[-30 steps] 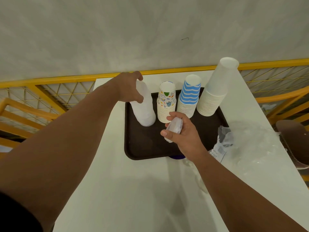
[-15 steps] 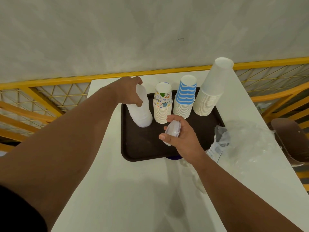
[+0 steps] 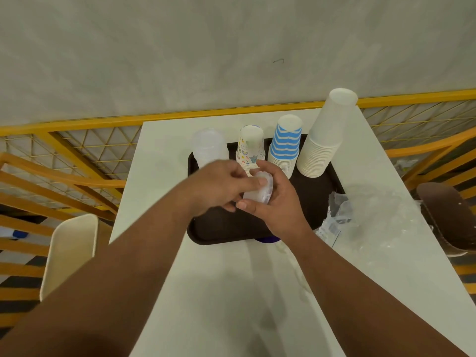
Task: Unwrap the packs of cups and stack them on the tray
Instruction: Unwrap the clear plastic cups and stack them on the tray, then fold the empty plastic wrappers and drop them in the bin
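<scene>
one head view, forward and down, close over the table [image 3: 231, 292]

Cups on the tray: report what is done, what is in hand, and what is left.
Done: four upside-down stacks stand on the brown tray: clear cups, patterned cups, blue-striped cups, plain white cups. Empty wrappers lie on the table to the right. In hand: the right hand and left hand hold a small clear cup batch over the tray. Left: setting that batch onto a stack.

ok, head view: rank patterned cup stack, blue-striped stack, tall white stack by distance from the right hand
From the right hand:
1. patterned cup stack, just behind its fingers
2. blue-striped stack, behind, slightly right
3. tall white stack, the tray's far right corner
</scene>
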The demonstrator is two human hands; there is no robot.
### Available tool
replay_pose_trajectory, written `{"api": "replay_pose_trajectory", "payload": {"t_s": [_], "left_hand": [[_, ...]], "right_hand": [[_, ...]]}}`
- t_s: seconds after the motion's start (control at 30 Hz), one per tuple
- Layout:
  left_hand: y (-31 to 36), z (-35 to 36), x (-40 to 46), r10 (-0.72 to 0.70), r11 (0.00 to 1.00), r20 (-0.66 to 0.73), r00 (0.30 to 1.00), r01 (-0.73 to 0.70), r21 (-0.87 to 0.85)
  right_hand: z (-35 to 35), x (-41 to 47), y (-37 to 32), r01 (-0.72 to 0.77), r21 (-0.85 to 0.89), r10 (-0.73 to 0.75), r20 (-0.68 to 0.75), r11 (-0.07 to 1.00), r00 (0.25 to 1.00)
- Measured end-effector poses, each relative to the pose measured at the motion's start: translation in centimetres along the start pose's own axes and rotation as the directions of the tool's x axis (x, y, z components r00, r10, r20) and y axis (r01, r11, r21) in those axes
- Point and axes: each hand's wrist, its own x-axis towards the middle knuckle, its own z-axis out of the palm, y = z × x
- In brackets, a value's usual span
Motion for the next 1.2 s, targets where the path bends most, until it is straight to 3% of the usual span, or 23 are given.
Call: {"api": "replay_pose_trajectory", "payload": {"t_s": [0.13,0.27,0.47,0.5,0.57,0.63,0.7,0.87,1.07,1.2], "left_hand": [[-1.1,1.3,-0.2,-0.044,0.952,0.067,0.997,0.062,-0.299],[-1.2,1.4,-0.4,-0.041,0.939,0.039,0.998,0.052,-0.339],[0.4,-1.3,-1.3,0.076,0.985,-0.154,0.985,-0.099,-0.145],[0.9,-2.3,-1.5,0.106,0.989,-0.217,0.97,-0.127,-0.082],[1.7,-4.3,-1.4,0.182,0.98,-0.34,0.922,-0.141,0.142],[2.2,-6.3,-0.6,0.292,0.907,-0.392,0.873,-0.123,0.403],[2.2,-7.9,0.9,0.332,0.839,-0.363,0.87,-0.097,0.535],[1.7,-9.7,4.9,0.262,0.742,-0.201,0.944,-0.064,0.667],[1.3,-10.1,7.4,0.26,0.704,-0.13,0.957,-0.096,0.704],[0.9,-9.9,8.2,0.232,0.694,-0.101,0.968,-0.092,0.714]], "right_hand": [[0.5,-0.1,0.0,0.029,-0.013,-0.029,0.023,0.999,0.999],[0.9,-0.1,0.1,0.073,-0.069,-0.07,0.041,0.995,0.997],[0.9,0.4,1.1,0.132,0.0,-0.132,0.042,0.991,0.99],[0.9,0.4,1.4,0.099,-0.027,-0.099,0.001,0.995,0.995],[0.8,0.7,2.1,-0.012,-0.237,-0.01,-0.093,0.972,0.996],[0.6,1.2,3.6,-0.133,-0.538,0.068,-0.139,0.832,0.988],[0.5,1.7,5.0,-0.171,-0.731,0.159,-0.086,0.661,0.983],[0.7,2.6,7.0,-0.112,-0.933,0.379,0.027,0.341,0.925],[1.0,2.8,8.2,-0.082,-0.979,0.479,0.017,0.186,0.878],[1.0,2.7,8.4,-0.073,-0.983,0.47,0.015,0.167,0.882]]}}
